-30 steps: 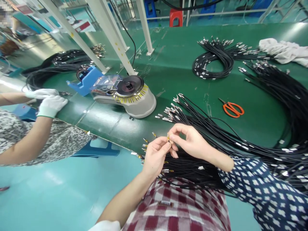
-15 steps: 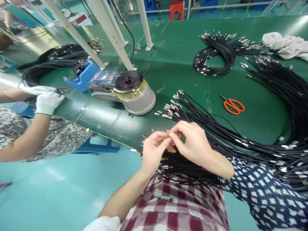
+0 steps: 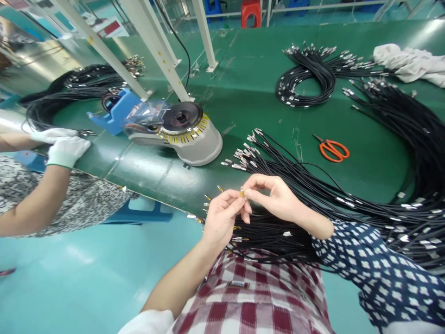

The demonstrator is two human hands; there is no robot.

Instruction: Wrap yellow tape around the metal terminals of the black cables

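Note:
Between the fingertips of both hands is a small yellowish cable end (image 3: pixel 242 191); its exact shape is too small to make out. My left hand (image 3: pixel 221 218) pinches it from below, fingers curled. My right hand (image 3: pixel 273 195) grips its upper part between thumb and forefinger. Under the hands lies a bundle of black cables (image 3: pixel 267 236), some with yellow or silver tips, along the bench edge by my lap. Just beyond, a second bunch of black cables (image 3: pixel 288 171) ends in silver connectors (image 3: pixel 245 155).
Orange-handled scissors (image 3: pixel 333 150) lie right of centre. A round grey tape dispenser (image 3: pixel 198 144) stands left of my hands. Coiled cables (image 3: pixel 306 88), a white cloth (image 3: pixel 410 65) and white posts (image 3: pixel 208 41) are farther back. At left, a co-worker's gloved hand (image 3: pixel 67 148) handles cables.
My right hand has turned slightly, its wrist lowering, and the yellowish end shows more between the fingertips. The view has shifted a little; both hands stay together.

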